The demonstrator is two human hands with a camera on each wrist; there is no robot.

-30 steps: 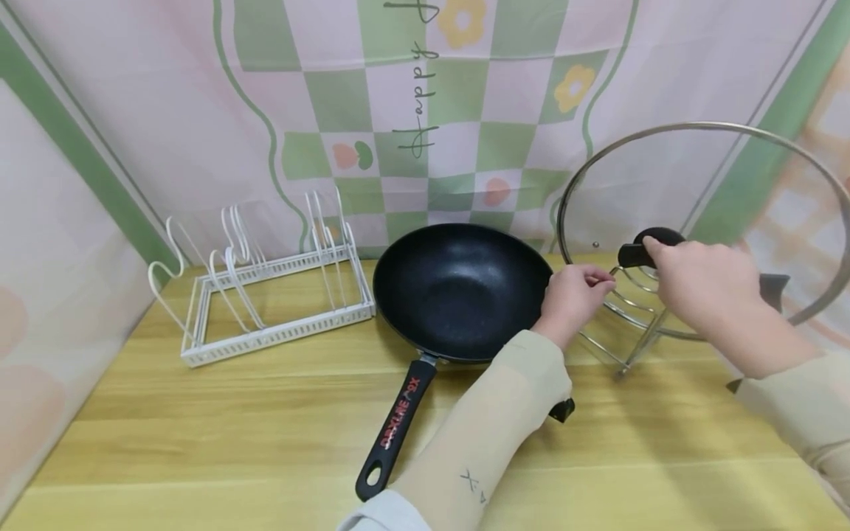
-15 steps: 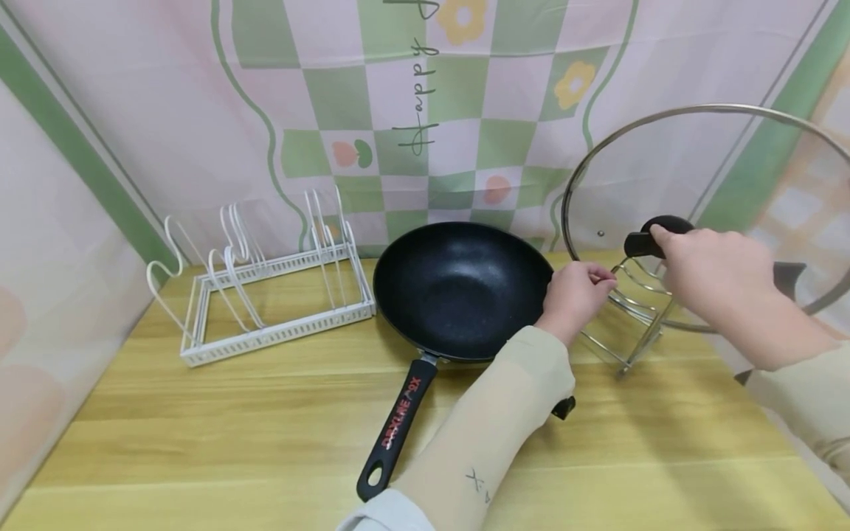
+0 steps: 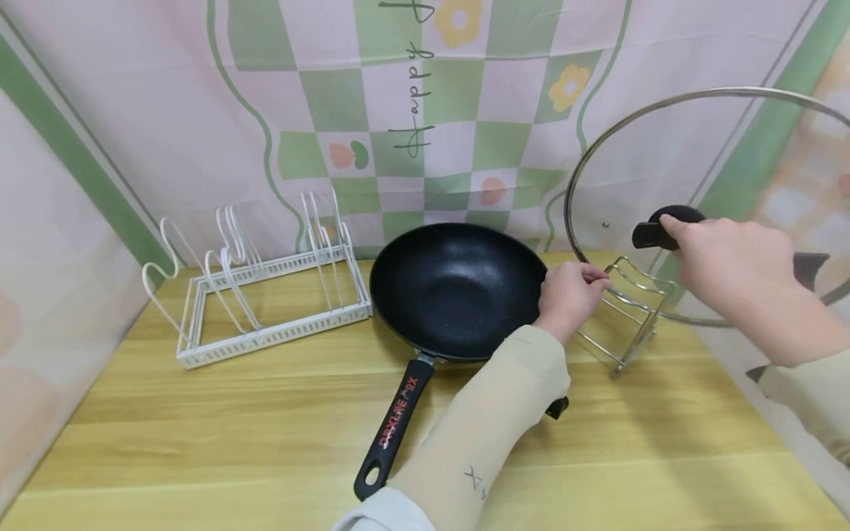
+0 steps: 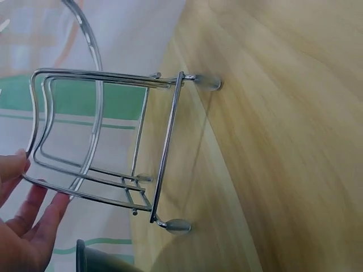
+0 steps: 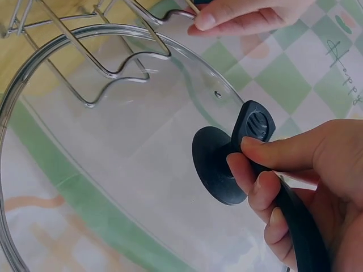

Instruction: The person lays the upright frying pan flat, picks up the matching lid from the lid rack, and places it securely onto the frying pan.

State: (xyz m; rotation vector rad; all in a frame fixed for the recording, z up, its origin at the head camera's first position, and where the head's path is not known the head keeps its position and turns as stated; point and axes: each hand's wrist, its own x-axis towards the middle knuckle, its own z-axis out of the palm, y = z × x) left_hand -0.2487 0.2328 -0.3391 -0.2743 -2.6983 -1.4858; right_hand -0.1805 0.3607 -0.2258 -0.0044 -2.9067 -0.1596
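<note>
On the right of the head view, my left hand (image 3: 572, 295) pinches the top wire of a chrome pot lid rack (image 3: 631, 352). In the left wrist view the fingertips (image 4: 52, 214) touch the curved wires of that rack (image 4: 168, 139). My right hand (image 3: 740, 269) grips the black handle (image 5: 295, 221) of a large round glass lid (image 3: 710, 155). Tilted nearly upright, the lid (image 5: 136, 164) has its lower rim at the rack's wires; whether it rests on them cannot be told. A black wok (image 3: 458, 295) stands left of the left hand.
The wok's long handle (image 3: 397, 424) points toward the table's front, and the left forearm (image 3: 491, 420) crosses in front of the wok. A white wire rack (image 3: 279, 333) stands at the left of the wooden table (image 3: 199, 442). Patterned cloth (image 3: 458, 96) hangs behind.
My right hand has moved up and to the right with the glass lid, showing more of the chrome rack. The left hand keeps its pinch on the rack.
</note>
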